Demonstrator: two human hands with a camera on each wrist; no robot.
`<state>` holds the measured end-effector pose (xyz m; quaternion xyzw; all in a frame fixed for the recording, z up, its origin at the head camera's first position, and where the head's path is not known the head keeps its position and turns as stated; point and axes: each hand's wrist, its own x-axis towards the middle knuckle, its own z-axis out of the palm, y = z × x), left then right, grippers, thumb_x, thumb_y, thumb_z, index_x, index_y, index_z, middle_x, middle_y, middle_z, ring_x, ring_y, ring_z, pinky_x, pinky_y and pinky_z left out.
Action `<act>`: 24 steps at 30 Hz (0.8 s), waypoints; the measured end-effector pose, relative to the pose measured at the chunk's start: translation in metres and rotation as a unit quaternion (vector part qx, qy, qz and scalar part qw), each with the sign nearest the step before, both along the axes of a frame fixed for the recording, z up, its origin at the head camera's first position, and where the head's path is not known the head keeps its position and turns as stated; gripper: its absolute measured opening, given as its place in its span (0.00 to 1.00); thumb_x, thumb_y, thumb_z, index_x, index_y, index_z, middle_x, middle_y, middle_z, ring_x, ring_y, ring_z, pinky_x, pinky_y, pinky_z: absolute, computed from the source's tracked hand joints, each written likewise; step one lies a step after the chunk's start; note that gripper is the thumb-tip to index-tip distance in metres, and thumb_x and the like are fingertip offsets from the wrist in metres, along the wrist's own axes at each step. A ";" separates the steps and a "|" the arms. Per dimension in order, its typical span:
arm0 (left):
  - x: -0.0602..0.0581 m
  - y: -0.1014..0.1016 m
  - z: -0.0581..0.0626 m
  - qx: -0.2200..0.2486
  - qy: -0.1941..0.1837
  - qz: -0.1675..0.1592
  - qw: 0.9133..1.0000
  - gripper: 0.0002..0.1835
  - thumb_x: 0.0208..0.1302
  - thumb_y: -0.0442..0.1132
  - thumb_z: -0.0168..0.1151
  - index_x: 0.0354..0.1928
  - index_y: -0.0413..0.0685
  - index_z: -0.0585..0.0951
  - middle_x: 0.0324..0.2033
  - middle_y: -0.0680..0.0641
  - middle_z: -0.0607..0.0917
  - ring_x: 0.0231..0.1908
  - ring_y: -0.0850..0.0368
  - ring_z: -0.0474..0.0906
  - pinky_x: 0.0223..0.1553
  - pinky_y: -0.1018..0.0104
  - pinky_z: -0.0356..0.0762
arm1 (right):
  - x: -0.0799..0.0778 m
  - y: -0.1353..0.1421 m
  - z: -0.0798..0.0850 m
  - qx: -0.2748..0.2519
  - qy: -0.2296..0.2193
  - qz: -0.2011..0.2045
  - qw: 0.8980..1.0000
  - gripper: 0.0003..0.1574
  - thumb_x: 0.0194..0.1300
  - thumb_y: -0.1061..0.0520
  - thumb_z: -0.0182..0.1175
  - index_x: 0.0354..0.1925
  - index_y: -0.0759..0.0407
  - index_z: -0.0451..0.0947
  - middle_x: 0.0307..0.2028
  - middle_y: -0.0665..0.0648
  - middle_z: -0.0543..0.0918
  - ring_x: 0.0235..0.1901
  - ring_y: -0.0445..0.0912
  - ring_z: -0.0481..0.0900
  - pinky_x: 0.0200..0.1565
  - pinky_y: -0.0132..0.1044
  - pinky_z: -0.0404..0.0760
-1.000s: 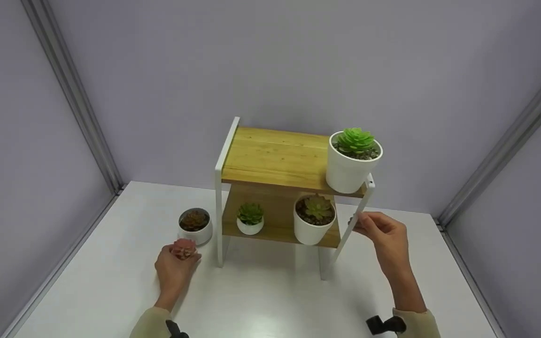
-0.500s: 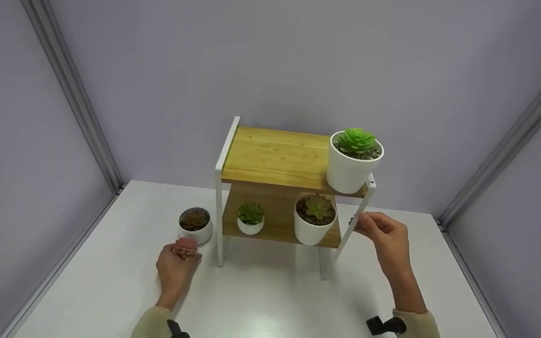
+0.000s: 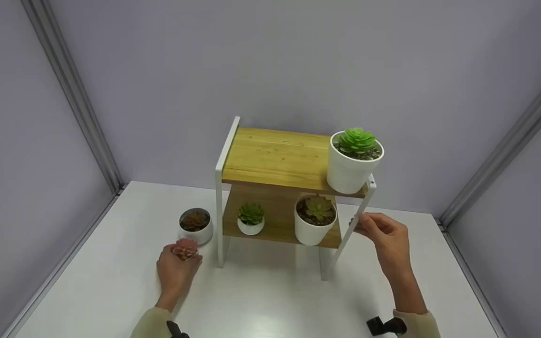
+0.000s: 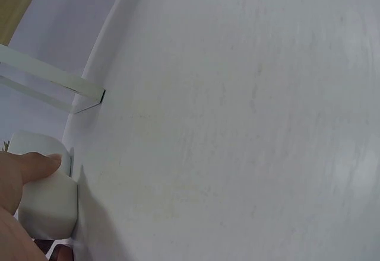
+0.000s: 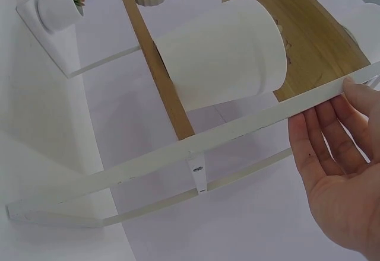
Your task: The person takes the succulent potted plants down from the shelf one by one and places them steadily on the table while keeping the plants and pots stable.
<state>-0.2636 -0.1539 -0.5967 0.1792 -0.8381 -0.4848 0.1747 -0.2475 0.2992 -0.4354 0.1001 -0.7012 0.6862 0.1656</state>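
At the left of the table my left hand (image 3: pixel 173 277) grips a small white pot (image 4: pixel 50 209) with a pink succulent (image 3: pixel 185 249) in it. Just behind it stands a round white pot (image 3: pixel 196 231) with a brownish succulent. My right hand (image 3: pixel 387 238) holds the right side frame of a two-tier plant shelf (image 3: pixel 277 157), which has wooden boards and white legs. In the right wrist view its thumb lies on one face of the white frame bar (image 5: pixel 249 118), the fingers on the other.
On the top board, at the right, stands a large white pot (image 3: pixel 348 171) with a bright green succulent. The lower board bears a small green succulent pot (image 3: pixel 250 228) at left and a larger white pot (image 3: pixel 312 232) at right. Grey walls enclose the white table (image 3: pixel 270 305).
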 end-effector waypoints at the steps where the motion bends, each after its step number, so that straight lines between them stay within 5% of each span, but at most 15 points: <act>1: 0.001 0.000 0.000 -0.002 -0.001 -0.001 1.000 0.35 0.50 0.39 0.75 0.56 0.29 0.71 0.47 0.32 0.79 0.50 0.39 0.76 0.54 0.46 0.74 | 0.000 0.000 0.000 0.001 -0.001 -0.001 1.000 0.16 0.68 0.60 0.62 0.45 0.75 0.81 0.37 0.60 0.88 0.39 0.50 0.89 0.48 0.40 0.86; 9: 0.013 -0.009 0.002 -0.033 -0.031 -0.016 0.999 0.44 0.50 0.40 0.75 0.64 0.29 0.63 0.55 0.27 0.69 0.57 0.33 0.64 0.56 0.40 0.65 | 0.000 0.000 0.000 0.014 -0.002 0.000 1.000 0.15 0.68 0.60 0.61 0.45 0.73 0.81 0.38 0.60 0.87 0.39 0.50 0.89 0.49 0.39 0.86; 24: 0.023 -0.021 0.020 -0.031 -0.018 -0.024 0.999 0.43 0.53 0.45 0.75 0.64 0.27 0.67 0.60 0.27 0.66 0.62 0.33 0.63 0.64 0.39 0.66 | 0.000 0.000 0.000 0.009 0.002 0.002 1.000 0.15 0.68 0.61 0.62 0.45 0.75 0.81 0.37 0.59 0.88 0.38 0.50 0.89 0.48 0.40 0.86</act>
